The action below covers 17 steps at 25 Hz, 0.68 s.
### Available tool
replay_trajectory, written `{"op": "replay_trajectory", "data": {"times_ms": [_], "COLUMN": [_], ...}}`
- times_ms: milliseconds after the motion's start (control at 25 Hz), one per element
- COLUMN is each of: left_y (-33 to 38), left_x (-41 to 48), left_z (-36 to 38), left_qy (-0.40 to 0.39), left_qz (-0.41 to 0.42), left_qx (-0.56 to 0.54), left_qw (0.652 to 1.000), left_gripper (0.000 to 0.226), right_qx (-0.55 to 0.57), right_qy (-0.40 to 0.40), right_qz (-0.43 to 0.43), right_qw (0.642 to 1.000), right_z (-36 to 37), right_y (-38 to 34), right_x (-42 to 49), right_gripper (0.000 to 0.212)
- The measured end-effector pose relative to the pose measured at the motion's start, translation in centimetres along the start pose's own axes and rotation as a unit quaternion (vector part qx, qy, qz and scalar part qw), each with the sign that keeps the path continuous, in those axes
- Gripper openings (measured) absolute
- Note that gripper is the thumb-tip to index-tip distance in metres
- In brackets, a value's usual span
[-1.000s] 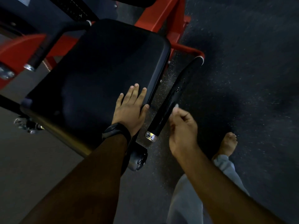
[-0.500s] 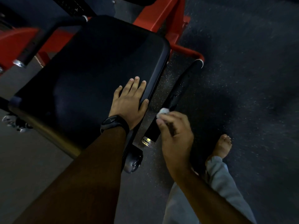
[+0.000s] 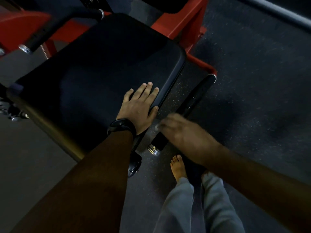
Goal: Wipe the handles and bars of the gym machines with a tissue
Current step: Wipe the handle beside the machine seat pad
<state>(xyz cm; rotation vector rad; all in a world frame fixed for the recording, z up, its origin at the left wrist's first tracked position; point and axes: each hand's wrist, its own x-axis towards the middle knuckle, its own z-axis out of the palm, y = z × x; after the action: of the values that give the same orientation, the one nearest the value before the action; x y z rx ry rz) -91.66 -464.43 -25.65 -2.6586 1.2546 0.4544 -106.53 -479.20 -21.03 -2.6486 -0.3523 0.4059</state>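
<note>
Right hand (image 3: 181, 132) has slid tissue (image 3: 157, 126) lower on handle (image 3: 195, 98), fingers curled round it (blurred, white smudge only). Left hand (image 3: 139, 108) flat on seat pad (image 3: 101, 73). Far handle (image 3: 42, 36) likely still unwiped.

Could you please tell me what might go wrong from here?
The small white tissue barely shows past the right hand, so bare fingers may rub the black padded handle. The bare foot stands close to the chrome end cap and could get knocked. The left hand leans near the edge of the black seat pad and might slip.
</note>
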Motion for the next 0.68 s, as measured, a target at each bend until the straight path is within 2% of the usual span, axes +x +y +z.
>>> {"op": "replay_trajectory", "data": {"times_ms": [40,80,200,240,360,560,680], "left_y": [0.0,0.0,0.2,0.2,0.2,0.3,0.2], "left_x": [0.0,0.1,0.0,0.0,0.0,0.0,0.0], "left_z": [0.0,0.0,0.0,0.0,-0.1,-0.2,-0.1], "left_qy": [0.002,0.004,0.005,0.004,0.003,0.005,0.008], "left_qz": [0.001,0.001,-0.004,-0.005,-0.006,-0.006,-0.008], "left_qx": [-0.001,-0.002,-0.008,-0.009,-0.008,-0.009,-0.014], "left_qw": [1.000,1.000,1.000,1.000,1.000,1.000,1.000], "left_gripper": [0.061,0.061,0.062,0.062,0.062,0.063,0.063], "right_qx": [-0.002,-0.004,-0.018,-0.018,-0.054,-0.084,-0.078], "right_qy": [-0.020,-0.037,-0.047,-0.043,-0.113,-0.094,-0.083], "right_qz": [-0.045,-0.047,0.048,0.045,-0.049,-0.075,-0.036], "right_qw": [0.999,0.998,0.998,0.998,0.991,0.989,0.993], "right_z": [-0.2,-1.0,-3.2,-3.4,-3.1,-2.8,-3.3], "right_y": [-0.1,0.6,4.7,4.8,2.7,2.4,5.3], "right_x": [0.0,0.0,1.1,1.6,2.2,2.1,1.9], "right_gripper": [0.067,0.068,0.062,0.059,0.060,0.061,0.051]}}
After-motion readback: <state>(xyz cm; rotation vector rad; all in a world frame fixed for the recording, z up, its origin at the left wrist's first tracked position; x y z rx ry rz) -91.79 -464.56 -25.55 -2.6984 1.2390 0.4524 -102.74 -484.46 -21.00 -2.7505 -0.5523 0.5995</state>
